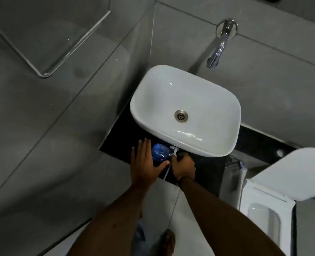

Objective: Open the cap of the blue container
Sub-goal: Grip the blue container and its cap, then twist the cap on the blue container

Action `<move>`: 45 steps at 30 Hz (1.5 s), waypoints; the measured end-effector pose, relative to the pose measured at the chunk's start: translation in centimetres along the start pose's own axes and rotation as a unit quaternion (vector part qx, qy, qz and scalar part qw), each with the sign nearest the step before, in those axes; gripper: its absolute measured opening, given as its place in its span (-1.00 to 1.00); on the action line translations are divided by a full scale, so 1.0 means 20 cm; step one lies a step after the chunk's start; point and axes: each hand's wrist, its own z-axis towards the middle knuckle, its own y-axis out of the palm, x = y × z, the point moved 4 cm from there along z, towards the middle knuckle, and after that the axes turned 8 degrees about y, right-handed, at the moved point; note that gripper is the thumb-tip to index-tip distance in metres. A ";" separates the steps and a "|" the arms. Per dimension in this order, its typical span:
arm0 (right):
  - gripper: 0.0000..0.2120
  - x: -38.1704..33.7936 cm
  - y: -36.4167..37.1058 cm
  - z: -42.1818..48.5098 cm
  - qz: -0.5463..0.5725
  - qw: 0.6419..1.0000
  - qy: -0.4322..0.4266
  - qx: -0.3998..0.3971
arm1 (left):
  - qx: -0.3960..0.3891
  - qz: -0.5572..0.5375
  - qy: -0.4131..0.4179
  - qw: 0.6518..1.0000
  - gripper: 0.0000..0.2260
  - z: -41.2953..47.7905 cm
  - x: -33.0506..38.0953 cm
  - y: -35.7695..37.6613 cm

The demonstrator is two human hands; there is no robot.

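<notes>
A blue container [159, 152] stands on the black counter [119, 139] just in front of the white basin. My left hand [145, 164] lies flat against its left side with fingers stretched out and the thumb under it. A white pump cap [173, 152] with a thin white tube [167, 171] hanging below it sits to the right of the container. My right hand [183, 166] is closed around that pump cap. Whether the cap is still seated on the container's neck is hard to tell.
A white basin [185, 109] with a metal drain sits behind the container, under a chrome wall tap [220, 43]. A white toilet [274, 196] with its lid up is at the lower right. A glass shelf [48, 39] is on the left wall.
</notes>
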 end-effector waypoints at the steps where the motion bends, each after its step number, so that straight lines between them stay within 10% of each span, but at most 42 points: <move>1: -0.62 -0.03 0.01 0.02 -0.002 1.000 0.006 0.002 | -0.008 -0.015 -0.005 1.000 -0.04 0.02 -0.01 0.01; 10: -0.86 -0.01 -0.10 -0.06 -0.001 0.999 -0.043 0.010 | -0.020 -0.088 -0.020 0.996 -0.18 0.06 -0.04 0.04; 20: -0.88 -0.34 -0.47 -0.45 0.298 0.921 -0.242 0.071 | -0.022 -0.119 -0.018 0.993 -0.21 0.06 -0.05 0.04; 45: -0.75 -0.25 -0.05 -0.27 0.094 0.962 -0.257 0.006 | -0.038 -0.075 0.008 0.996 -0.17 0.06 -0.06 0.07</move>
